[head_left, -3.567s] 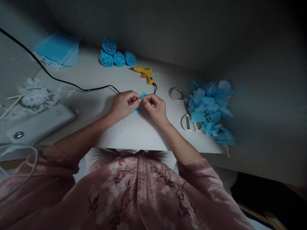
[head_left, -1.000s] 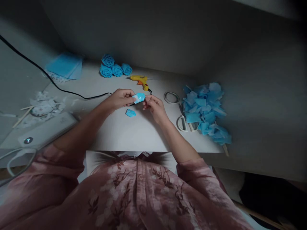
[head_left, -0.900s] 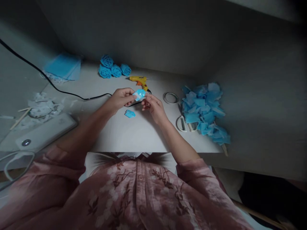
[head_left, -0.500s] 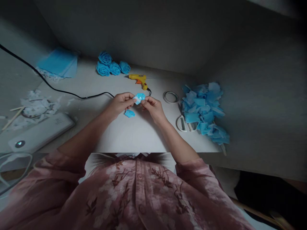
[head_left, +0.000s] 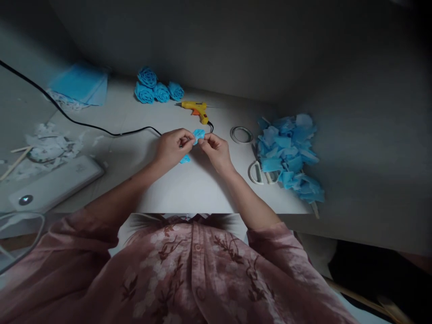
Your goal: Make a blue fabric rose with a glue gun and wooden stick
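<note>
Both hands (head_left: 173, 146) (head_left: 218, 153), closed grip on blue piece (head_left: 199, 134)

A pale worktop (head_left: 189, 193) meets a plain grey back wall (head_left: 216, 49), with a grey side panel (head_left: 371, 157) rising at right. Soft light falls brightest across the worktop's near middle; deep shadow darkens the upper right corner.

No legible text or labels.

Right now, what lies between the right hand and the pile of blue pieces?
In the head view, a grey ring and white-handled scissors lie between the right hand and the pile.
</note>
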The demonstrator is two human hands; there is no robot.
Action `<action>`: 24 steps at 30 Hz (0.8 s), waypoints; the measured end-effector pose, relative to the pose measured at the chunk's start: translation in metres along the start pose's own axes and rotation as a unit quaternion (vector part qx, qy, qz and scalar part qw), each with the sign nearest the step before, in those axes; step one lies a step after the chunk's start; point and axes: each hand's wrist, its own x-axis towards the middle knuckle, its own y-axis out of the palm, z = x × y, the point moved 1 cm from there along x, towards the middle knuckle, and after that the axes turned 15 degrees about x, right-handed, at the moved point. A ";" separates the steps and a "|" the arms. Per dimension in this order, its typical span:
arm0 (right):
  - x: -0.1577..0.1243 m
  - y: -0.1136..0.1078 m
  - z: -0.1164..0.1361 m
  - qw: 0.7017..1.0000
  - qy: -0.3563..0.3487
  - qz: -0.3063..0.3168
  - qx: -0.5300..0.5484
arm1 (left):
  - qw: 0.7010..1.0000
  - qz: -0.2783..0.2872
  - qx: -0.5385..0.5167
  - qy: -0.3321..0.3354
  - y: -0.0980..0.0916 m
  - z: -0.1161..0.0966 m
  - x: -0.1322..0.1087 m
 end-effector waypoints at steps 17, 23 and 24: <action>-0.004 0.001 0.006 0.996 -0.041 0.014 -0.083 | 0.999 0.021 0.029 -0.010 0.003 0.004 -0.002; -0.005 0.002 0.005 0.994 -0.044 0.016 -0.099 | 0.999 0.018 0.040 -0.009 0.004 0.004 -0.002; -0.005 0.002 0.005 0.994 -0.045 0.016 -0.103 | 0.999 0.018 0.042 -0.010 0.004 0.004 -0.002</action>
